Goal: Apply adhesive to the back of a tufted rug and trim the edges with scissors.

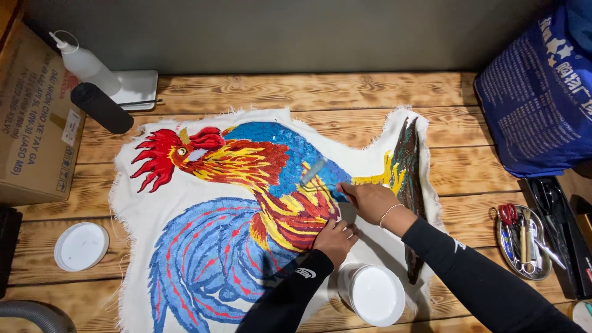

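Rooster canvas [203,246] lies flat across the centre of the wooden counter [308,92]. A blue bag [536,105] fills the upper right; a cardboard box [31,123] the upper left. A white tub [373,295] sits at lower centre, just beside both forearms. Right hand [370,200] pinches a small blue piece [338,192]; left hand [336,239] presses flat, released.

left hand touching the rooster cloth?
Touching. The head view shows the left hand pressed flat on the rooster cloth, fingers on the painted body, no gap visible.
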